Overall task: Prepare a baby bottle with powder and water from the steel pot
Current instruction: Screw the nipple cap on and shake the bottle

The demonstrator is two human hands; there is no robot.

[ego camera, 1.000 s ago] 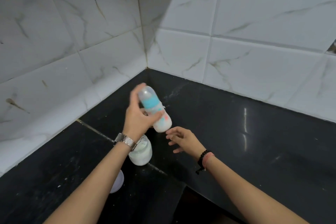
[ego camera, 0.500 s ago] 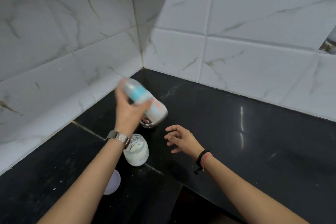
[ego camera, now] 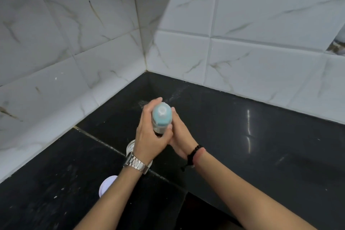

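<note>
Head view, baby bottle: the baby bottle (ego camera: 161, 118) is between the two hands, above the black countertop (ego camera: 261, 155). Its clear cap and teal collar point up toward the camera, so mostly the top is seen. The lower body is hidden by the fingers.

Head view, left hand: the left hand (ego camera: 149, 136) is on the left side of the bottle. Its fingers are curled around the far side of the cap, and the thumb crosses the front of the bottle below the teal collar. It holds the bottle firmly. A metal wristwatch (ego camera: 135, 163) is on this wrist.

Head view, right hand: the right hand (ego camera: 180, 136) lies against the right side of the bottle, with the palm toward it and the fingers rather straight. It touches the left thumb below the bottle. A black bead bracelet (ego camera: 193, 153) is on this wrist.

Head view, hands together: both hands are pressed together around the bottle.

Head view, behind the left wrist: a glass jar (ego camera: 130, 148) stands on the countertop, mostly covered by the left hand and wrist.

Head view, beside the left forearm: a white round lid (ego camera: 107, 186) lies on the countertop, partly hidden by the forearm.

Head view, beyond the hands: white marble tiles (ego camera: 242, 61) form the wall corner.
</note>
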